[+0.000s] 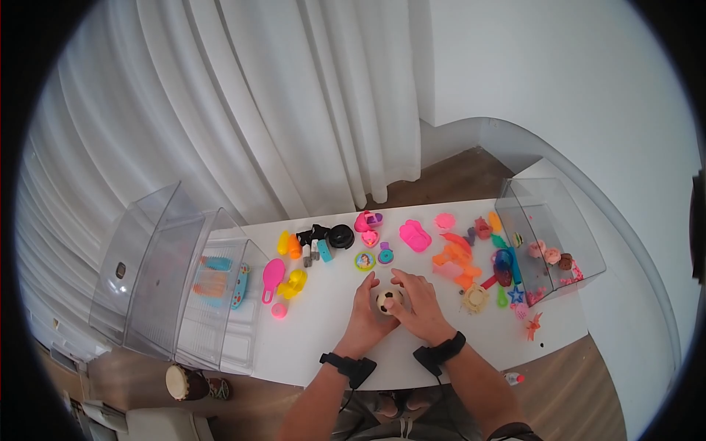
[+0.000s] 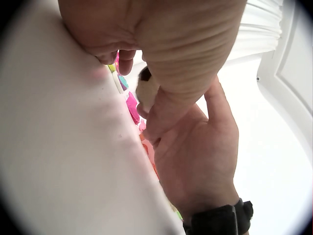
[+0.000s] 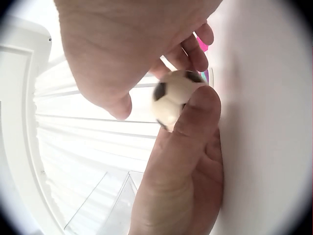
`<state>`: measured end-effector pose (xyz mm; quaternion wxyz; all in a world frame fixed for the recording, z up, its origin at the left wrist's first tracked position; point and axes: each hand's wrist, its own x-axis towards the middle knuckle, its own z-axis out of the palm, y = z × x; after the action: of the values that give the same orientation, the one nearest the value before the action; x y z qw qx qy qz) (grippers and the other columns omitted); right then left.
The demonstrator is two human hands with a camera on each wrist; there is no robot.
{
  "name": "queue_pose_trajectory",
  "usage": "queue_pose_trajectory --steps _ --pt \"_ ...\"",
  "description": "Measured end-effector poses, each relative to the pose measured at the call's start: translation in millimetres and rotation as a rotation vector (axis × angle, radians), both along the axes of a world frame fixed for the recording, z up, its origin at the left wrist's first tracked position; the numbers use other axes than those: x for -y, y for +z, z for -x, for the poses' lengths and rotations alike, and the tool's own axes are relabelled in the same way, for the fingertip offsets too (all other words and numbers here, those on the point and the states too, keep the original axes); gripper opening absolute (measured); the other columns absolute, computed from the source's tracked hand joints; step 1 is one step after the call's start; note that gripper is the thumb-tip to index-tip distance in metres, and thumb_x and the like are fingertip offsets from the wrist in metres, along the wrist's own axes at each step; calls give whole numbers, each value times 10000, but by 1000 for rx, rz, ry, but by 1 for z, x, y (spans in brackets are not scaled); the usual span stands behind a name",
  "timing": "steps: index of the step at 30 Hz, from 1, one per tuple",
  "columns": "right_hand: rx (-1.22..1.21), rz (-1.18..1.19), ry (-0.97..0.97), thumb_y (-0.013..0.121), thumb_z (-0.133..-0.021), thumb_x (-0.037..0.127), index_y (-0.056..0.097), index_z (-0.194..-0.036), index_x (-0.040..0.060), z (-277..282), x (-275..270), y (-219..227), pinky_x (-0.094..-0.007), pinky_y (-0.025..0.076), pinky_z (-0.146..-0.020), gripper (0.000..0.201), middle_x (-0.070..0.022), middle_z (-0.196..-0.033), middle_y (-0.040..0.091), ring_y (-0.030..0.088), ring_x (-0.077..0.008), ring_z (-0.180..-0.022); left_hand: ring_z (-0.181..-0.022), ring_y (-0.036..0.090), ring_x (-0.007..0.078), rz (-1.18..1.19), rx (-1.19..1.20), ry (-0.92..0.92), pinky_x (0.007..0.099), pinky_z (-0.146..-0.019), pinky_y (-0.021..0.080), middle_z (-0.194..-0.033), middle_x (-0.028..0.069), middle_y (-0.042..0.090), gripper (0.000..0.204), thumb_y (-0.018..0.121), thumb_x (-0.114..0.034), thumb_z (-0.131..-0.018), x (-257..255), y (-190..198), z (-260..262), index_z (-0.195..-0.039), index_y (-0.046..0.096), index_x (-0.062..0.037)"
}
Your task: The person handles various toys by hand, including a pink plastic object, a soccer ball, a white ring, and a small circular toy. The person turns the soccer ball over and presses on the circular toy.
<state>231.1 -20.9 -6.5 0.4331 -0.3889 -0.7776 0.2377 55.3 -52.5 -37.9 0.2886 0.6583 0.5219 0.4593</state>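
Observation:
A small black-and-white toy soccer ball [image 1: 387,301] lies between my two hands, low over the white table [image 1: 323,338]. My left hand [image 1: 365,317] holds it, the thumb across its side in the right wrist view. My right hand [image 1: 421,309] arches around the other side with loosely bent fingers behind the ball [image 3: 177,95]; its thumb stands apart from it. In the left wrist view the left hand covers much of the ball [image 2: 147,90]. Just beyond the hands lie a round picture toy [image 1: 365,260] and a small blue-and-purple toy [image 1: 385,254].
Clear plastic bins stand at both ends: an open one [image 1: 198,316] at left, another [image 1: 566,220] at right with small toys. To the left lie a pink toy paddle [image 1: 273,276] and yellow toys [image 1: 294,283]. Orange toys [image 1: 456,261] and a blue star [image 1: 516,295] lie to the right.

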Motion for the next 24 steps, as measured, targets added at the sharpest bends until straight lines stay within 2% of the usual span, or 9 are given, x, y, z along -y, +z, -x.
queue_pose_trajectory --steps 3,5,9,12,14,18,20,23,24 --pt "63 -31 -81 721 -962 413 643 -1339 48 3 2 -2 -483 445 -988 530 -133 -1168 723 643 -332 -1072 -1375 522 359 10 10 12 458 -1147 466 -1473 233 476 1160 967 -122 -715 1 -1 -1 -1629 265 8" --pt "140 84 10 711 -971 427 667 -1316 51 1 -1 -7 -479 446 -971 511 -120 -1128 736 643 -324 -1059 -1357 534 355 28 34 15 453 -1139 473 -1458 230 484 1156 967 -121 -716 0 -2 -2 -1628 268 10" --pt "9 282 -1 739 -947 417 686 -1294 68 -3 -7 -8 -478 446 -958 496 -102 -1102 739 635 -317 -1066 -1297 571 330 31 29 27 428 -1113 486 -1384 197 541 1073 952 -108 -731 2 5 -2 -1597 328 4" --pt "30 125 1 720 -963 403 686 -1281 73 -2 -5 -9 -475 450 -948 460 -113 -1055 735 639 -316 -1040 -1279 590 287 65 23 20 399 -1105 490 -1360 164 573 948 930 -94 -770 0 -3 1 -1545 391 -5" --pt "29 -52 -64 638 -1027 407 684 -1297 62 6 1 0 -475 454 -941 440 -127 -1032 741 641 -318 -1029 -1280 597 251 69 16 5 378 -1103 493 -1361 141 586 875 915 -84 -800 -2 -6 3 -1516 418 -10" --pt "38 -20 -12 658 -1018 385 658 -1331 59 0 -4 -9 -479 460 -946 453 -125 -1075 732 641 -325 -1041 -1290 600 255 83 14 21 379 -1113 489 -1375 144 593 839 921 -88 -792 0 -2 1 -1483 451 -11" --pt "-51 327 22 731 -958 387 648 -1340 64 -5 -12 -15 -471 460 -956 508 -112 -1144 721 645 -326 -1038 -1296 596 258 96 42 19 379 -1115 489 -1387 147 587 853 921 -88 -788 1 4 -1 -1490 444 -11" --pt "-121 76 -7 714 -971 394 655 -1337 63 -2 -10 -16 -480 471 -936 497 -134 -1122 724 650 -334 -1028 -1309 587 262 76 -17 43 381 -1115 493 -1406 155 578 870 928 -102 -782 1 4 0 -1495 439 -12" --pt "-120 77 -7 714 -971 394 655 -1337 63 0 -7 -14 -480 471 -936 497 -134 -1122 724 650 -334 -1028 -1320 582 264 68 -37 42 383 -1113 496 -1414 158 573 875 933 -111 -780 0 1 0 -1495 437 -12"
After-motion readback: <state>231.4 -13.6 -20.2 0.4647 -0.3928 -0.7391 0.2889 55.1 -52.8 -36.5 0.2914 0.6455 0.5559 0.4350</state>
